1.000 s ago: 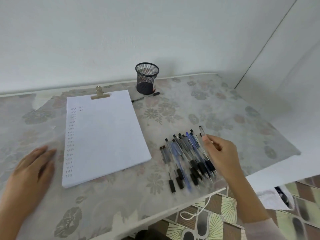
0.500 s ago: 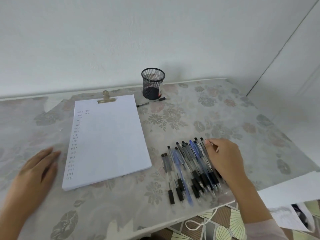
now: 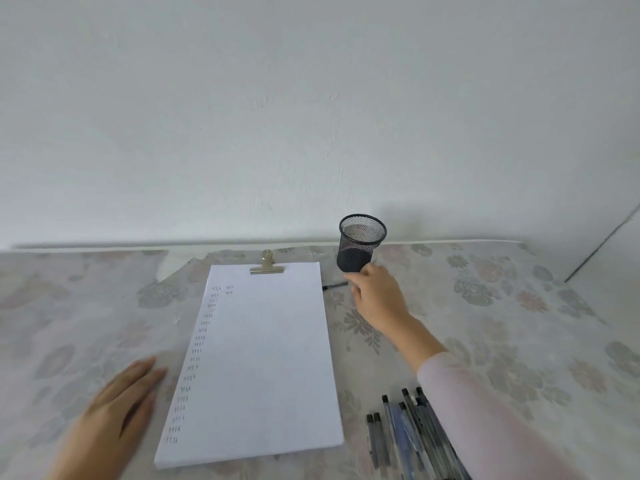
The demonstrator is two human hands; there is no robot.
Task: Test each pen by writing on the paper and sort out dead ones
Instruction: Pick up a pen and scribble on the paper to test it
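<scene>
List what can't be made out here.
Head view only.
- Right hand: seen from behind, so any grip is unclear.
- Pen by the cup: far end behind that hand.
- Pens: covered by the sleeve, cut by the bottom edge.
- Marks on the paper: too small to read.
- Left hand: blurred.

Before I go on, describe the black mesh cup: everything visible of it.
The black mesh cup looks like wire mesh with a solid rim, round, tapering downward. It stands upright on the floral table cover near the wall, right of the clip on the paper. No pen shows above its rim. The right hand overlaps its base; contact cannot be told.
</scene>
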